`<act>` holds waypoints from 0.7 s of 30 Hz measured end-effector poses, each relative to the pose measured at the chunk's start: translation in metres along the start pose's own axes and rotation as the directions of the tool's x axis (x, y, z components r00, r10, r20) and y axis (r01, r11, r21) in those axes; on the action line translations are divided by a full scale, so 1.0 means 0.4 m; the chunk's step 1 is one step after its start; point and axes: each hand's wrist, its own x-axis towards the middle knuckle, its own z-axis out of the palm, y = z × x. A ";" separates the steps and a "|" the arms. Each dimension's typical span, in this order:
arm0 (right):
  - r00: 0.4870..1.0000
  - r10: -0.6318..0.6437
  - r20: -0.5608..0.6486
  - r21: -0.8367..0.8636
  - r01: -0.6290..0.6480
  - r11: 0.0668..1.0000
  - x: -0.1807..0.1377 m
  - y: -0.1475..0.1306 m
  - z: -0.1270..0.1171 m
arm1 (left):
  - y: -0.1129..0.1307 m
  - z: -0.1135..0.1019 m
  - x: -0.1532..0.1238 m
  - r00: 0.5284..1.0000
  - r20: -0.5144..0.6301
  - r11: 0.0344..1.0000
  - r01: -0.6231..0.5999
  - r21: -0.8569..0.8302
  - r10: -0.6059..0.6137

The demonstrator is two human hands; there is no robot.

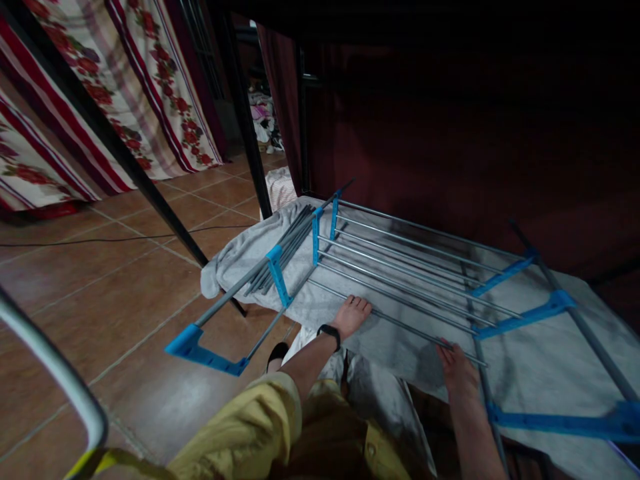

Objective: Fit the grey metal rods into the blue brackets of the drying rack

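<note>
A folding clothes-drying rack (400,257) with grey metal rods and blue plastic joints lies flat on a grey towel (540,360) spread over a low surface. My left hand (351,315), with a black band on its wrist, rests on the towel against the rack's nearest rod, its fingers stretched out. My right hand (457,367) curls its fingers over the same near rod further right. A folded side section of the rack (227,313) sticks out over the floor at the left.
Brown tiled floor (100,287) fills the left. A black slanted pole (130,173) and an upright black post (245,113) stand by floral curtains (145,80). A grey tube (55,373) crosses the lower left corner. Dark red cloth hangs behind the rack.
</note>
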 end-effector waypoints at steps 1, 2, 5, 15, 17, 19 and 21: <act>1.000 0.005 -0.004 -0.007 -0.005 1.000 -0.003 -0.001 0.003 | 0.000 -0.002 0.000 1.000 0.001 1.000 -0.003 -0.001 0.003; 1.000 0.005 -0.007 -0.010 -0.006 1.000 -0.005 -0.002 0.006 | 0.000 -0.003 0.001 1.000 0.006 1.000 -0.007 -0.002 0.007; 1.000 -0.001 -0.006 -0.017 0.001 1.000 -0.008 -0.006 0.012 | 0.001 -0.009 0.003 0.999 0.030 1.000 -0.018 -0.006 0.018; 1.000 0.010 -0.023 0.011 -0.010 1.000 -0.011 -0.015 0.018 | 0.003 -0.012 0.006 0.998 0.047 0.999 -0.034 -0.038 0.036; 0.999 0.005 -0.035 0.004 -0.005 1.000 -0.014 -0.016 0.021 | 0.004 -0.008 0.005 0.998 0.038 0.999 -0.041 -0.030 0.042; 0.999 0.010 -0.045 -0.005 -0.010 1.000 -0.016 -0.018 0.024 | 0.007 -0.005 0.005 0.998 0.032 0.998 -0.052 -0.021 0.053; 0.999 0.019 -0.049 -0.006 -0.020 1.000 -0.016 -0.020 0.026 | 0.009 -0.003 0.005 0.998 0.028 0.998 -0.064 -0.011 0.064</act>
